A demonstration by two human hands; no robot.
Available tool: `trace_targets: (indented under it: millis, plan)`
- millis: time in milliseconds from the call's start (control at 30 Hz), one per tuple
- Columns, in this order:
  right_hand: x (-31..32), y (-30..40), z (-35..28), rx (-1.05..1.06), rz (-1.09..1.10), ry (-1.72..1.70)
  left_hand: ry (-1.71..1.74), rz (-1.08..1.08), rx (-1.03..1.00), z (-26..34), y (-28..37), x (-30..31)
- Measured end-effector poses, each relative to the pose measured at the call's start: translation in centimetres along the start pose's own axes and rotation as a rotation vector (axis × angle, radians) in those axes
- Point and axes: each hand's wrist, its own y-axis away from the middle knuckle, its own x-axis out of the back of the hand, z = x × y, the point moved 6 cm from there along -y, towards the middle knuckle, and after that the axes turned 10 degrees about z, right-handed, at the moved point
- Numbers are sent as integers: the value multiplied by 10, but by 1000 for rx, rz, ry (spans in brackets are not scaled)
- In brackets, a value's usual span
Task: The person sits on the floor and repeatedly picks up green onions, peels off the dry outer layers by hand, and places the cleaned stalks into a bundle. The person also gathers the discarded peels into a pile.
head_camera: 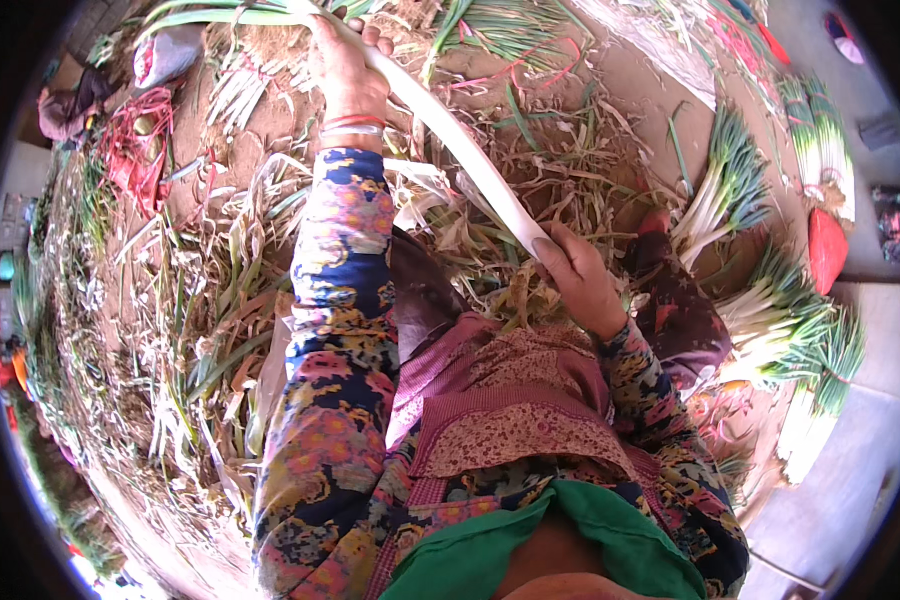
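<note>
One long green onion [457, 139] with a thick white stalk runs slantwise between my two hands. My left hand [352, 67], with bands at its wrist, grips it near the top of the view, where the green leaves begin. Lower down and to the right, my right hand [577, 277] pinches the white end of the stalk between thumb and fingers. Beneath the stalk lie stripped, dry onion leaves [555, 165] on the ground. A patterned pink apron [525, 427] covers my lap.
Piles of green onions [727, 180] lie at the right, with tied bundles [817, 142] beyond. More onions [502, 30] and pink ties [562, 67] are at the top. Leaf waste [157, 322] covers the left ground. Red netting [139, 150] and a stuffed sack [169, 56] are upper left.
</note>
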Motion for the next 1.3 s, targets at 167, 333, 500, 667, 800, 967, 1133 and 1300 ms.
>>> trace_targets:
  millis: [167, 333, 500, 667, 800, 967, 1133, 1300]
  plan:
    - [20, 28, 31, 52, 82, -63, -53, 143, 71, -34, 19, -7]
    - [42, 44, -4, 429, 324, 307, -256, 239, -56, -39, 10, -3]
    - [54, 41, -2, 513, 493, 300, -107, 72, 56, -41, 11, -25]
    - [46, 24, -6, 479, 323, 307, 123, -113, 343, -37, -3, -18]
    - [34, 14, -8, 527, 172, 331, 163, -183, 316, -23, -6, -9]
    - [20, -1, -5, 474, 50, 352, 120, -214, 156, 7, -10, 4]
    - [15, -16, -5, 325, 24, 75, 288, -262, 280, 14, -8, -9]
    - [4, -19, -17, 427, 69, 127, 192, -231, 70, 29, -6, -10]
